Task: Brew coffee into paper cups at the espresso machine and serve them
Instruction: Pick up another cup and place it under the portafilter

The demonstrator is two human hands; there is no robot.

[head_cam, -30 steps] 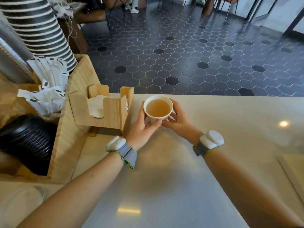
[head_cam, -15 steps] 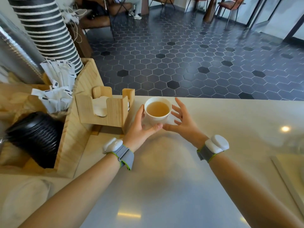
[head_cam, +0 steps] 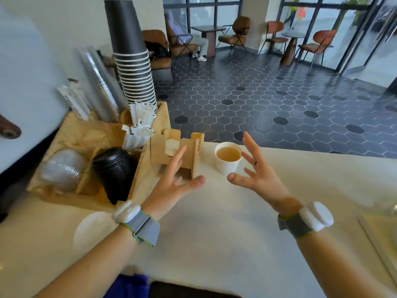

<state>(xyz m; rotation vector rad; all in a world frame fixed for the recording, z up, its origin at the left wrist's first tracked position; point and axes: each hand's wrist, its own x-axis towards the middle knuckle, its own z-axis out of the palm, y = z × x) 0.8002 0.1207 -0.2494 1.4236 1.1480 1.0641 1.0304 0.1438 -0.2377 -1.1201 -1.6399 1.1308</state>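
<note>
Two hands: both are raised above the pale stone counter (head_cam: 214,229), palms turned toward each other, fingers spread and holding nothing.
Left hand (head_cam: 171,186): fingers straight and apart, thumb out to the right; it hangs in front of the light wooden napkin holder (head_cam: 189,151), and whether it touches it cannot be told.
Right hand (head_cam: 257,175): fingers fanned wide, just right of the cup and clear of it.
Cup: the small white paper cup (head_cam: 227,160) stands upright on the counter near its far edge, between the napkin holder and the right hand, filled with light brown liquid.
Wrists: each carries a grey strap with a white rounded device, left (head_cam: 133,216) and right (head_cam: 311,216).
Left of the cup: a plywood organiser tray (head_cam: 148,179) holds a stack of black plastic lids (head_cam: 116,171), clear domed lids (head_cam: 62,168), white paper sachets (head_cam: 139,130), a tall stack of black paper cups (head_cam: 133,67) and a sleeve of clear plastic cups (head_cam: 101,82).
Background: dark hexagon-tiled floor (head_cam: 268,100) with brown chairs (head_cam: 236,33) and small tables; a person (head_cam: 189,37) sits at one, well away from the counter.
</note>
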